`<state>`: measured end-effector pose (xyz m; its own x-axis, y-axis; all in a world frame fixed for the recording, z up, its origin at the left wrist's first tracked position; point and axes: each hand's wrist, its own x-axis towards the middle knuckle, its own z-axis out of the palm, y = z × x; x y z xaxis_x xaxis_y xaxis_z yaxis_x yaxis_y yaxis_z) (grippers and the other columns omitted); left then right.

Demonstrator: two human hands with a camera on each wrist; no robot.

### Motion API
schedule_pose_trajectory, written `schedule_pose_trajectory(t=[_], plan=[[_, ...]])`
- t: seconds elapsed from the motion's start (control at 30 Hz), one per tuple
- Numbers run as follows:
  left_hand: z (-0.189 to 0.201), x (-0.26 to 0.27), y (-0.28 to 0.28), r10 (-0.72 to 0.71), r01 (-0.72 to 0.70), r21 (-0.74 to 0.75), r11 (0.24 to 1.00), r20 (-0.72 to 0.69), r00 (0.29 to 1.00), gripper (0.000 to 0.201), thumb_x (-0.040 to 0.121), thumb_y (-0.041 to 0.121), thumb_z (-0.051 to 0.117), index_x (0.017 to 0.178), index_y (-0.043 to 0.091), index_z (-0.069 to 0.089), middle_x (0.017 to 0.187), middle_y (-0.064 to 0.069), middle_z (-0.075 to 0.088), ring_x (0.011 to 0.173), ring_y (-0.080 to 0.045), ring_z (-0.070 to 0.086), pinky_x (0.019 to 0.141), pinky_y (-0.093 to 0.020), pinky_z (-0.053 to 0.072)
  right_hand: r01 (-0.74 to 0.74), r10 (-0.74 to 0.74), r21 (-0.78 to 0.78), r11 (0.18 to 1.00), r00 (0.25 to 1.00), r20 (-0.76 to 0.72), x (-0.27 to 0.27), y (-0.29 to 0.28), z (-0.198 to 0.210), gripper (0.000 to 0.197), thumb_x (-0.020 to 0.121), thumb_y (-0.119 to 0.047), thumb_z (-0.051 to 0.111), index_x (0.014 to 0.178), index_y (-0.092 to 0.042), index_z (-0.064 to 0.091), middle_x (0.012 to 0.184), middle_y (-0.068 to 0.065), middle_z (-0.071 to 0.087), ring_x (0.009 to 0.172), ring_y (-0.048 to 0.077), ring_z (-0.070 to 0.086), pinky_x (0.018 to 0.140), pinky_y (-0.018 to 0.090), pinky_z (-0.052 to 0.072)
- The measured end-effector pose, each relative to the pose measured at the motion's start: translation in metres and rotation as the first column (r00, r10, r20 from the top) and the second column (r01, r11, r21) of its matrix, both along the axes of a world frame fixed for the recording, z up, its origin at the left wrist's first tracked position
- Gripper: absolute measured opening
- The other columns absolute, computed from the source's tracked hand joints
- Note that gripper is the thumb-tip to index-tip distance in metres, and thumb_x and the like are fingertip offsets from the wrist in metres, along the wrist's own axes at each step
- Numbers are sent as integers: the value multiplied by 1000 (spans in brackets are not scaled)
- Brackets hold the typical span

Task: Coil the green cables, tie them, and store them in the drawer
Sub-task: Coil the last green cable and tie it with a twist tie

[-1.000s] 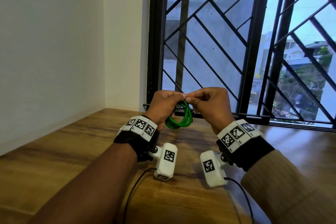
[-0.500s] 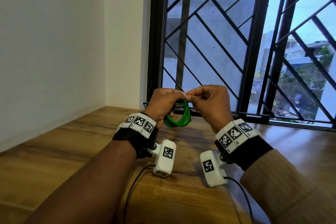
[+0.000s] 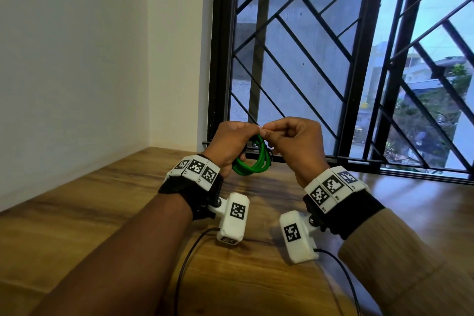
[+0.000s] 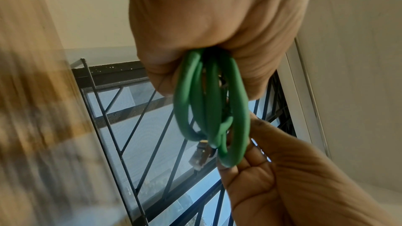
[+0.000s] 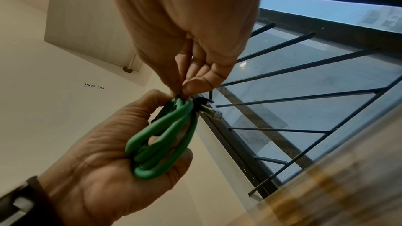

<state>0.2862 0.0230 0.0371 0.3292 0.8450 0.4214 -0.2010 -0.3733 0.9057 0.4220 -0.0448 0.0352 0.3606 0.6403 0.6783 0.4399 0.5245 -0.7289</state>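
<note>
Between both hands, the green cable coil (image 3: 252, 161) hides whatever's pinched.

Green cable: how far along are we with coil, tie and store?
Coiling looks done: the cable hangs in loops from the left hand. Tying is in hand: the right hand pinches at the top of the coil, where something thin and dark shows; whether it is fastened I cannot tell. Storing is left; no drawer is in view.

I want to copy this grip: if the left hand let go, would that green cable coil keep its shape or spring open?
Probably spring open: the green cable coil looks thick and rubbery, its loops uneven. The left hand grips it; no finished tie shows. Likely light, not fragile.
</note>
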Motion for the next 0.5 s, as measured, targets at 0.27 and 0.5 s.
schedule_pose_trajectory(t=[0.27,0.5], plan=[[0,4,-5,47,-52,63,997,82,996,18,96,17,66,80,11,71,73,-10,64,37,-8,41,37,-20,35,-60,60,6,998,996,-70,-2,-3,-1,12,83,-8,85,93,-4,81,83,7,80,75,11,77,65,16,55],[-5,10,-3,94,-106,145,984,84,992,16,97,18,65,85,14,74,77,-16,62,37,-3,46,40,-20,39,-51,52,13,999,990,-134,-2,-2,-1,8,84,-4,82,91,-4,82,83,7,80,73,8,75,64,14,54]])
